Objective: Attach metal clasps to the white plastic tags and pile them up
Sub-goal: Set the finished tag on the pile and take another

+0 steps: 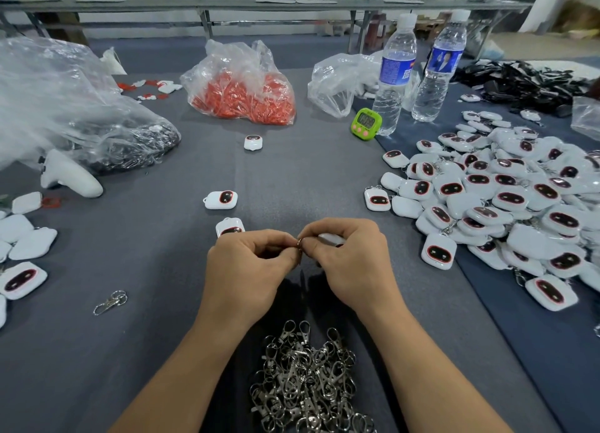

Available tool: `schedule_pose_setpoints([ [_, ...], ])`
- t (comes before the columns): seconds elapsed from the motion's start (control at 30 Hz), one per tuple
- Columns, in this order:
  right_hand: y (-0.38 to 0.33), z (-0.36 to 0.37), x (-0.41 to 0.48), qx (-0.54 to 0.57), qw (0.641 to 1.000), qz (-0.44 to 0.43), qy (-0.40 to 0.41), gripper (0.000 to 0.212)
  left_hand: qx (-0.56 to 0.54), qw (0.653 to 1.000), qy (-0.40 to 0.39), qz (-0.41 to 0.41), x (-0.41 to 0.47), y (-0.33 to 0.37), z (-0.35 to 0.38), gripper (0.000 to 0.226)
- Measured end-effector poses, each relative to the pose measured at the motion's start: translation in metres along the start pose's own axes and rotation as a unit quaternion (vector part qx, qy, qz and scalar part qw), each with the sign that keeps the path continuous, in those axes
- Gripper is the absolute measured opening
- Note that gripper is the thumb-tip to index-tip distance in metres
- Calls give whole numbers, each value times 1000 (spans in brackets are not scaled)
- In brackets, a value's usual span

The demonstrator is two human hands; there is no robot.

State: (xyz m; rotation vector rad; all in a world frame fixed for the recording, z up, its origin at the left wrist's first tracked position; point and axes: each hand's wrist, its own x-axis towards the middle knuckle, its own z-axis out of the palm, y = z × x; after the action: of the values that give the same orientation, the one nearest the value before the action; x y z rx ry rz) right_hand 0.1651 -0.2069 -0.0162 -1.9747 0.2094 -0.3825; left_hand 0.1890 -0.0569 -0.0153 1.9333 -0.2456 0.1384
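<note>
My left hand (250, 270) and my right hand (350, 263) meet over the grey table, fingertips together around a small metal clasp ring (299, 245). The left hand pinches the ring. A white plastic tag (331, 238) sits curled inside the right hand's fingers, mostly hidden. A heap of loose metal clasps (308, 380) lies between my forearms. A large pile of white tags with clasps (506, 202) spreads at the right. Loose white tags lie ahead (221, 200) and just beyond my left hand (230, 226).
A single clasp (110, 302) lies at the left front, more white tags (22, 280) at the left edge. Behind are a white controller (69, 176), clear plastic bags (65, 107), a bag of red pieces (242, 88), a green timer (366, 124) and two water bottles (394, 72).
</note>
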Motion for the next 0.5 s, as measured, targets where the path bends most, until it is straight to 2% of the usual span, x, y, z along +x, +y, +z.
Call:
schedule_pose_setpoints([
  [0.27,0,-6,3,10,999,-8,-45,21,-11,1000,-22,-3,0,3,-2,29],
  [0.5,0,-8,3,58,996,-31,-67,19,-47,998,-49,16,1,1,-2,12],
])
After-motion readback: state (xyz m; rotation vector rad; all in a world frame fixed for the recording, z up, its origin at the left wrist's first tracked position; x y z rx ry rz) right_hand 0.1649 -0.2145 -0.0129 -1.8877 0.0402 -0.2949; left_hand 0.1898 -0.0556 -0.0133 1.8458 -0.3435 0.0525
